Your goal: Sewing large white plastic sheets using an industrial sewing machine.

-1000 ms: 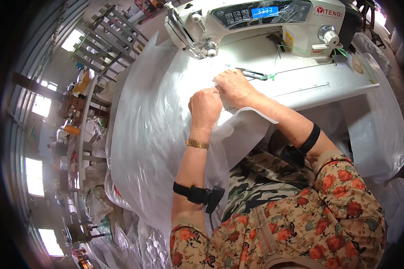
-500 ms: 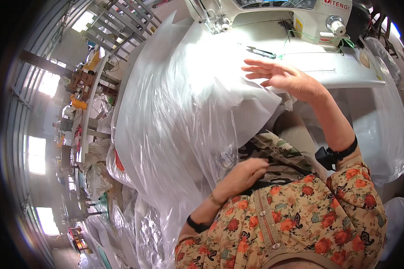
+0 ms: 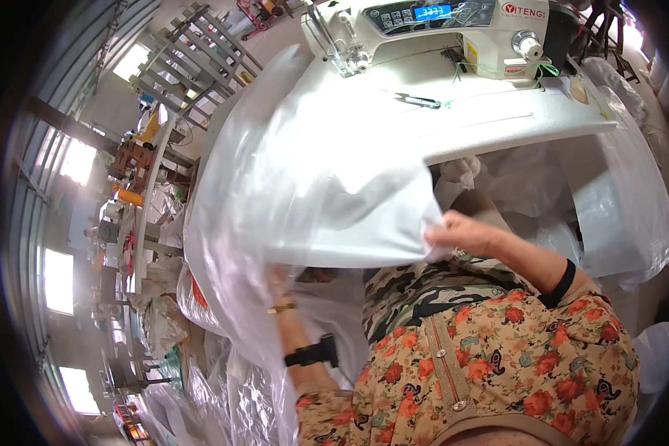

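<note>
A large translucent white plastic sheet (image 3: 334, 223) drapes off the left part of the sewing machine table and over the space before me. My right hand (image 3: 461, 233) is closed on its right corner, which bunches at the fingers. My left hand (image 3: 279, 281) is up at the sheet's near left edge. The plastic covers its fingers and blurs them, so I cannot tell whether they grip. Behind the sheet stands the white sewing machine (image 3: 438, 30), with its needle area lit. A pair of thread snips (image 3: 418, 100) lies on the table (image 3: 498, 123) right of that bright light.
More clear plastic (image 3: 624, 208) hangs at the right end of the table. Crumpled plastic (image 3: 238, 386) is heaped at lower left. A long bench (image 3: 145, 245) with clutter runs along the left, near a grey slatted rack (image 3: 201, 59). Green thread (image 3: 546, 68) hangs by the machine's dial.
My right hand has come down from above the table and taken the sheet's corner. My left hand has moved left from my lap to the sheet. The sheet's near edge is now lifted and stretched across.
</note>
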### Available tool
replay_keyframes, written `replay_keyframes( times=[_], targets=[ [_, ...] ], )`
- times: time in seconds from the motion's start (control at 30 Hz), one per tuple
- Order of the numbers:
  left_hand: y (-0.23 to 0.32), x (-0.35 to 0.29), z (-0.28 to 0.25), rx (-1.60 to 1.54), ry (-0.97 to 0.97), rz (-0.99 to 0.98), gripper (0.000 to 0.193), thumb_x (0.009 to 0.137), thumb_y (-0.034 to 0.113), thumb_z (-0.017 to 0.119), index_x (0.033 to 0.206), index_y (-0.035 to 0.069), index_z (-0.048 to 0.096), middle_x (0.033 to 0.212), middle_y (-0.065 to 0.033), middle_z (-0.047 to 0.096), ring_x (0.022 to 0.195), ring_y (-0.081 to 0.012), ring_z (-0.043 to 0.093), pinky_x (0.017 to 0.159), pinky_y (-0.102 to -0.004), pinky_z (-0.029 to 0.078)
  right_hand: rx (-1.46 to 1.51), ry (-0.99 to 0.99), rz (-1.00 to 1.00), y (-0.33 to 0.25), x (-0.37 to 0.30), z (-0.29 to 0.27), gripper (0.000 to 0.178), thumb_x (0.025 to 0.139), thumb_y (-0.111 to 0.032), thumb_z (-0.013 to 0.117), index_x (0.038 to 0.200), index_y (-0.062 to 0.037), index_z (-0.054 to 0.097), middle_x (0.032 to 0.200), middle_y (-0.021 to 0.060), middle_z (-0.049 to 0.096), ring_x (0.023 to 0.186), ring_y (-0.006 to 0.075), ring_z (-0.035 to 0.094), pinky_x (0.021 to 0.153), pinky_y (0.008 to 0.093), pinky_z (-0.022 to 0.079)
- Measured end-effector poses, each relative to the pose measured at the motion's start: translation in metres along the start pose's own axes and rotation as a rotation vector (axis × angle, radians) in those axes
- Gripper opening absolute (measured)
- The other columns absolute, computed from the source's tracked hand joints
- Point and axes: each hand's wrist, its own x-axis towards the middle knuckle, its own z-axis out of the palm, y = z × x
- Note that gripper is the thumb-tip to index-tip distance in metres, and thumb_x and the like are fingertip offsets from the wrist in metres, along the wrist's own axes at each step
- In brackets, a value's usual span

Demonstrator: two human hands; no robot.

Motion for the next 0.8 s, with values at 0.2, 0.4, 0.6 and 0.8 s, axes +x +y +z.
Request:
replay_keyframes(
  times=[0.2, 0.4, 0.6, 0.8],
  targets=[
    [-0.042, 0.017, -0.152, 0.068, 0.312, -0.287, 0.044, 0.092, 0.038, 0.056, 0.112, 0.0, 0.063, 0.111, -0.0234, 0.063, 0.102, -0.0365, 0.06, 0.086, -0.0459, 0.049, 0.073, -0.313, -0.111, 0.044, 0.042, 0.043, 0.055, 0.09, -0.042, 0.066, 0.125, 0.0003, 0.058, 0.119, 0.0109, 0.061, 0.11, 0.0185, 0.055, 0.092, 0.0274, 0.044],
    [0.054, -0.027, -0.075, 0.278, -0.375, 0.106, 0.028, 0.083, 0.025, 0.063, 0.095, 0.001, 0.071, 0.092, -0.0241, 0.068, 0.086, -0.0427, 0.065, 0.079, -0.0501, 0.051, -0.344, 0.082, 0.042, 0.079, 0.072, 0.028, 0.034, 0.091, -0.033, 0.062, 0.083, -0.0002, 0.067, 0.074, 0.0081, 0.063, 0.072, 0.0162, 0.058, 0.071, 0.031, 0.047],
    [0.19, -0.09, -0.116, -0.355, -0.045, 0.622, 0.016, 0.086, 0.014, 0.069, 0.097, 0.002, 0.069, 0.082, -0.0169, 0.067, 0.074, -0.0354, 0.064, 0.065, -0.0397, 0.05, -0.104, -0.114, -0.117, 0.094, 0.074, 0.039, 0.034, 0.093, -0.031, 0.061, 0.083, 0.0013, 0.065, 0.075, 0.0052, 0.064, 0.071, 0.0148, 0.058, 0.071, 0.0313, 0.048],
    [0.207, -0.003, -0.107, 0.006, 0.607, 0.295, 0.034, 0.079, 0.011, 0.075, 0.11, 0.003, 0.063, 0.098, -0.0104, 0.06, 0.098, -0.0288, 0.054, 0.089, -0.0414, 0.04, -0.195, 0.408, -0.187, 0.062, 0.063, 0.032, 0.038, 0.09, -0.028, 0.066, 0.11, 0.0034, 0.066, 0.092, 0.0125, 0.072, 0.081, 0.0151, 0.064, 0.073, 0.0312, 0.051]
  ],
)
